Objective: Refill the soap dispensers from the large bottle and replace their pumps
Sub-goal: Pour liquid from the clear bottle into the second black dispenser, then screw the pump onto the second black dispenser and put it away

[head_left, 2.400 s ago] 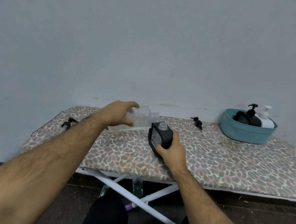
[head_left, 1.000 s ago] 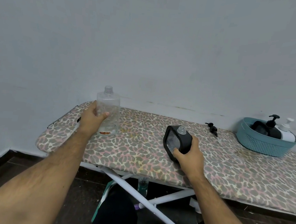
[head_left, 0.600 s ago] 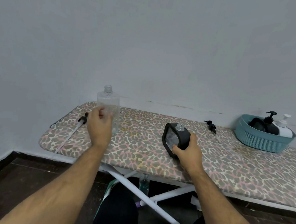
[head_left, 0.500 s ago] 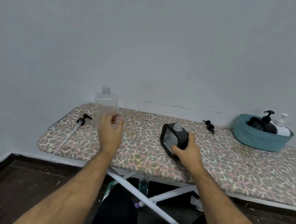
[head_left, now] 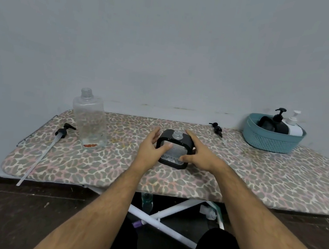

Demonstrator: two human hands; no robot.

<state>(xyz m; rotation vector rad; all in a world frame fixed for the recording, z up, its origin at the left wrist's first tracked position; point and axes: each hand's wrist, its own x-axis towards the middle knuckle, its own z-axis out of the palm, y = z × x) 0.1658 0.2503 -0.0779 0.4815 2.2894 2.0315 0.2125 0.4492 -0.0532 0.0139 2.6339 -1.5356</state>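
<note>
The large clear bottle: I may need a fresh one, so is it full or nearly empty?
Nearly empty. The large clear bottle stands upright and uncapped, see-through down to a thin residue at its base.

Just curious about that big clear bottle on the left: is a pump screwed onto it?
No, the big clear bottle stands with a bare open neck, and a long-tubed pump lies beside it.

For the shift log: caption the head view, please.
Both hands, left hand and right hand, flank the uncapped black dispenser; large clear bottle stands upright, left.
</note>
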